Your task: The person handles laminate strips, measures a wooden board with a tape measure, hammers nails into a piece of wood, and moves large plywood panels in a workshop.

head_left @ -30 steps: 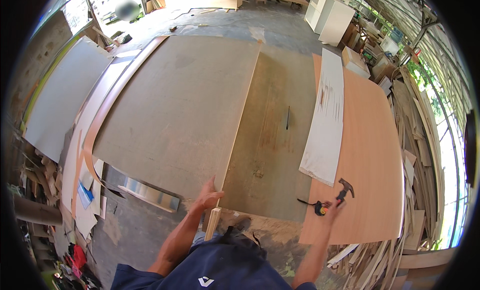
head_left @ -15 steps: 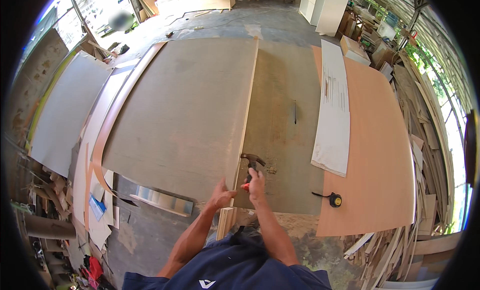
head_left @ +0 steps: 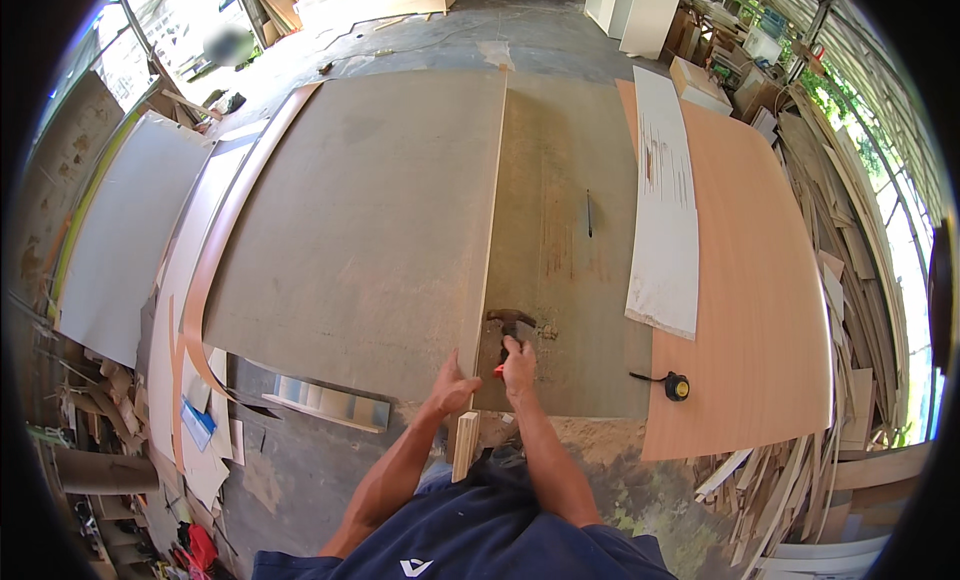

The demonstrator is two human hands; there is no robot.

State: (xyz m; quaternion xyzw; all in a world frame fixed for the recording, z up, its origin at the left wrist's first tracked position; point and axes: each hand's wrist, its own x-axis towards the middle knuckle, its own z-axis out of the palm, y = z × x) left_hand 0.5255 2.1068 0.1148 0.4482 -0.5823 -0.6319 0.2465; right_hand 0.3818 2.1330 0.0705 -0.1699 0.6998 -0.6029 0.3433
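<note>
My right hand [head_left: 519, 368] is wrapped round the handle of a claw hammer [head_left: 512, 318], whose dark head points away from me. A bit of red shows on the grip below the fist. The hammer is just right of the pale wooden edge strip [head_left: 487, 270] that runs along a large grey-brown board [head_left: 350, 210]. At the near end of that strip sits my left hand [head_left: 455, 386], thumb stretched forward and fingers curled in toward the edge. Whatever those fingers pinch is hidden. Stacked wood strips [head_left: 465, 446] stick out toward me just below the left hand.
Right of the strip is a lower brown sheet [head_left: 570, 280] with a thin dark tool [head_left: 589, 214] on it. Beyond lie a white panel [head_left: 664, 200], an orange-brown sheet [head_left: 750, 280] and a tape measure [head_left: 676, 386]. Scrap wood [head_left: 780, 495] is piled at right.
My right hand and the hammer have shifted slightly right, away from the edge strip, and the hammer head has turned a little. The left hand stays at the strip. My view has tilted slightly.
</note>
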